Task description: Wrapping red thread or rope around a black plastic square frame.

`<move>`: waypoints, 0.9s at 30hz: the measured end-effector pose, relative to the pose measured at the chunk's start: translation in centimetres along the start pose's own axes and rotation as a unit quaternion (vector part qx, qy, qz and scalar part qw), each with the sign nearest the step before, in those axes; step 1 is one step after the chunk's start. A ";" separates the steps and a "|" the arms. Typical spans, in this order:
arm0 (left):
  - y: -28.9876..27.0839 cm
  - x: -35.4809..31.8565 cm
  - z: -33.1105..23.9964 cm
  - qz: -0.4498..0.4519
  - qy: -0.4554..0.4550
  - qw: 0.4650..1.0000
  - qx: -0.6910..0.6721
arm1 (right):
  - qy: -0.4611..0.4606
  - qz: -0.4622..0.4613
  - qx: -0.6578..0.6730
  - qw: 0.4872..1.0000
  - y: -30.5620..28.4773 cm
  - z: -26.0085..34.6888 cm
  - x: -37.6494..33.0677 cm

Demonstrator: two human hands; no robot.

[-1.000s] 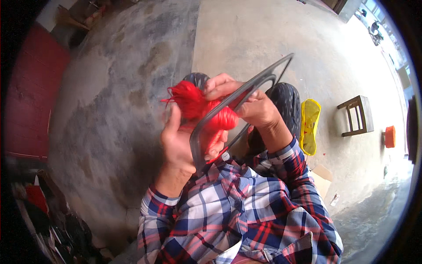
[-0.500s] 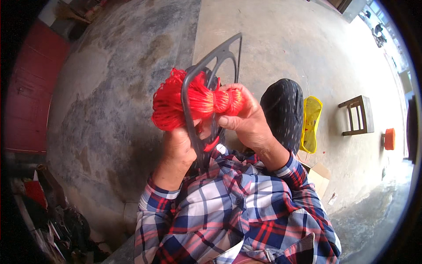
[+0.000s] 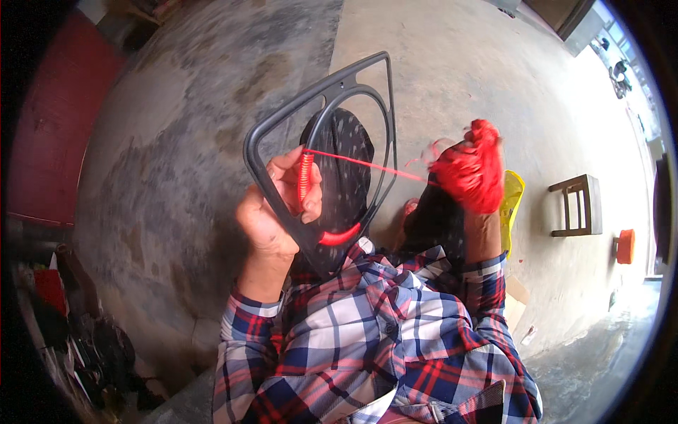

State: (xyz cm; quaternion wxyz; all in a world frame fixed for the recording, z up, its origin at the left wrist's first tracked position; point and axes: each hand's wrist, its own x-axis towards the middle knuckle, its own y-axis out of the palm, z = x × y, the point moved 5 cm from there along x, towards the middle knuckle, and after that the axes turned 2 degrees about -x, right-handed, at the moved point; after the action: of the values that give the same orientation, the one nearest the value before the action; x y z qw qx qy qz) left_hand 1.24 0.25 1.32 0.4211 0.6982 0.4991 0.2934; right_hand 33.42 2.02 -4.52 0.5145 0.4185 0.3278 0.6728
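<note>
—One red strand spans the figure. How are the fingers set at its ends?

—Those of the left hand are clamped on the red coil around the inner ring, presumably to keep its turns from slackening. Those of the right hand are hidden by the red cord bundle; their closure cannot be told.

—Why are the hands apart?

—Apparently for tension: the strand runs straight from the coil's upper end to the bundle, raised near the right knee.

—And the black frame?

—It stands tilted before the left knee, its side bar crossing the left hand, which likely steadies it. A second red wrapping covers the ring's lower part.

—What lies farther out?

—Rightward, on the floor, a wooden stool and an orange block.
</note>
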 end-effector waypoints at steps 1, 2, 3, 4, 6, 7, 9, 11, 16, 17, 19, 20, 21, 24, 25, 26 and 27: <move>0.0 -0.2 -0.1 -0.003 0.003 1.000 0.002 | -0.006 -0.112 0.000 0.994 1.4 -1.5 -0.8; -0.3 -0.3 0.0 -0.038 -0.012 0.999 0.003 | 0.043 -0.180 -0.063 0.981 0.5 -2.5 -1.7; -0.5 -0.3 0.2 -0.069 -0.029 0.997 0.005 | 0.041 -0.192 -0.211 0.958 0.7 -3.1 -2.2; -0.7 -0.2 0.2 -0.068 -0.030 0.997 0.007 | 0.035 -0.201 -0.354 0.913 1.3 -3.9 -2.3; -0.8 0.1 0.9 -0.001 -0.121 0.992 0.032 | 0.112 -0.136 -0.516 0.839 1.1 -6.1 -2.2; -0.7 0.0 1.1 0.012 -0.150 0.988 0.046 | 0.120 -0.112 -0.615 0.771 1.6 -6.7 -2.1; 0.1 0.2 0.9 0.031 -0.129 0.987 0.095 | 0.071 -0.036 -0.790 0.608 2.1 -7.4 -1.5; 2.7 -0.2 0.1 -0.007 -0.063 0.987 0.146 | 0.065 0.004 -0.848 0.525 4.0 -8.5 -0.3; 3.9 -0.7 2.0 0.004 -0.035 0.985 0.168 | 0.076 -0.035 -0.733 0.675 6.0 -8.3 3.3; 4.0 -0.7 2.5 0.022 -0.049 0.988 0.148 | 0.035 -0.016 -0.696 0.717 7.2 -8.0 4.2; 4.1 -1.0 3.3 0.011 -0.091 0.991 0.093 | 0.028 -0.014 -0.566 0.824 9.7 -7.8 4.8; 4.5 -1.0 3.8 -0.020 -0.128 0.991 0.044 | 0.027 -0.015 -0.566 0.824 10.6 -7.5 4.6; 5.1 -1.0 3.9 -0.005 -0.145 0.989 0.015 | 0.051 0.036 -0.435 0.898 11.8 -7.8 4.4; 6.8 -0.9 4.2 0.017 -0.196 0.980 -0.013 | 0.035 0.181 -0.281 0.942 14.5 -7.1 4.1; 7.1 -1.0 4.6 0.026 -0.231 0.973 -0.011 | 0.018 0.224 -0.260 0.939 14.7 -6.8 4.1; 6.7 -0.6 4.7 0.025 -0.233 0.972 -0.014 | 0.001 0.266 -0.238 0.934 15.0 -6.4 3.9; 6.4 -0.3 4.7 0.062 -0.232 0.971 0.004 | 0.004 0.265 -0.237 0.935 15.3 -6.6 3.5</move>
State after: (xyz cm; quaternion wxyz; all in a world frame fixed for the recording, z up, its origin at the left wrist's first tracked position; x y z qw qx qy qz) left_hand 7.90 -2.38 4.75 0.5039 0.7784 0.3444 0.1468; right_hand 20.72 1.44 6.73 0.4010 0.3531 0.0379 0.8445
